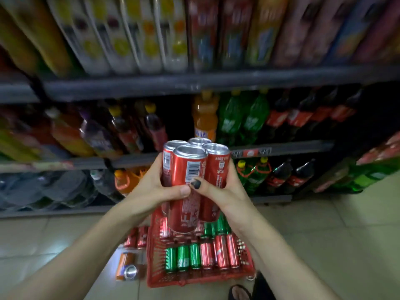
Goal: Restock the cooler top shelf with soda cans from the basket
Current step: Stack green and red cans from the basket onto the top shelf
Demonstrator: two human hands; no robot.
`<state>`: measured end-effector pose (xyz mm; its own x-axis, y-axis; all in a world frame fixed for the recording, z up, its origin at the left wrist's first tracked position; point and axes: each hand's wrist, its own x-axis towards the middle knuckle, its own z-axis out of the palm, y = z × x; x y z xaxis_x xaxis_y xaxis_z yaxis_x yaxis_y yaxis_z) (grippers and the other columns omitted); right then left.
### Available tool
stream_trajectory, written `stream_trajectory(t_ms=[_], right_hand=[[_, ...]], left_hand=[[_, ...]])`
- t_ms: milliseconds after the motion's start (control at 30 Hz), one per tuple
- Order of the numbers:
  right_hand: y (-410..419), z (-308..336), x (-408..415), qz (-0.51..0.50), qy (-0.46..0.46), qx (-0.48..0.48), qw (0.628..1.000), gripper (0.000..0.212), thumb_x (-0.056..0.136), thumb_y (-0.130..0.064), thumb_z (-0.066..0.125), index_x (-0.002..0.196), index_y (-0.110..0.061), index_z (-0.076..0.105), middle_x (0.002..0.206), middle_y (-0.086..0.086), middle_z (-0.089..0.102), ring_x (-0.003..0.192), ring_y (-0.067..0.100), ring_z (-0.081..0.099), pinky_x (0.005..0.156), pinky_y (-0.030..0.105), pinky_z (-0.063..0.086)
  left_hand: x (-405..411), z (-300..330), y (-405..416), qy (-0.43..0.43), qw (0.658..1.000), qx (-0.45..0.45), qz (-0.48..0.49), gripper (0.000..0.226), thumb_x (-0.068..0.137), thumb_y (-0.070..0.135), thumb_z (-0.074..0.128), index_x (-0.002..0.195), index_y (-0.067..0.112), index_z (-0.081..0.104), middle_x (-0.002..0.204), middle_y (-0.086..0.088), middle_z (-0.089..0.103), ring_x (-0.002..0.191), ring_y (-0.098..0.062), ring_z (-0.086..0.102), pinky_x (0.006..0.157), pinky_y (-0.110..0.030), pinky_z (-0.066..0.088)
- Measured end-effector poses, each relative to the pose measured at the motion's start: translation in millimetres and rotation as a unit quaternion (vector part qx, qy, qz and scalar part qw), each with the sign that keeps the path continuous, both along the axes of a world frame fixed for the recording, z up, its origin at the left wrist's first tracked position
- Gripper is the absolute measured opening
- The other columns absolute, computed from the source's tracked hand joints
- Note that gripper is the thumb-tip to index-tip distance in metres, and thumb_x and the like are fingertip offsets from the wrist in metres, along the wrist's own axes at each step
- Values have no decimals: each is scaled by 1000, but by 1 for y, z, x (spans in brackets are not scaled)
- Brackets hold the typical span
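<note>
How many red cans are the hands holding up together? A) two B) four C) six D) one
B, because four silver can tops show in the bunch of red cans, squeezed between the left hand and the right hand above the red basket.

Four slim red soda cans (190, 182) held upright, clustered, at centre. Red basket (201, 278) at 6 o'clock, red and green cans (203, 254) laid inside.
</note>
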<state>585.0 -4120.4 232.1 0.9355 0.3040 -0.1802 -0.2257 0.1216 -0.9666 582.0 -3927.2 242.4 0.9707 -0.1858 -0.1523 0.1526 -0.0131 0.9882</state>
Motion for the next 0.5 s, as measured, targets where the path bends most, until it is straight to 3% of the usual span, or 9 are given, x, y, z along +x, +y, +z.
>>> stream_trajectory(t_ms=[300,400,500], right_hand=[[-21,343,-11,-13,-140,7,990,83,74,-34,91,142,-32,44,130,-6,69,117,10,69,91,30,59],[-28,431,-16,-26,-184,7,983,86,70,-41,88,144,-35,43,133,-5,67,122,16,66,98,41,57],[-33,509,-19,22,-210,7,977,79,83,-27,81,151,-26,40,141,11,63,131,30,60,108,48,50]], left_hand=[[-8,346,-21,-145,989,28,-8,114,45,71,93,141,34,45,130,9,71,121,-17,69,89,-26,59],[-12,434,-30,-191,981,40,-11,114,43,74,92,139,36,46,128,12,72,119,-13,70,87,-24,59],[-12,505,-39,-226,973,42,-18,111,42,71,94,136,35,48,124,12,74,116,-13,72,84,-22,59]])
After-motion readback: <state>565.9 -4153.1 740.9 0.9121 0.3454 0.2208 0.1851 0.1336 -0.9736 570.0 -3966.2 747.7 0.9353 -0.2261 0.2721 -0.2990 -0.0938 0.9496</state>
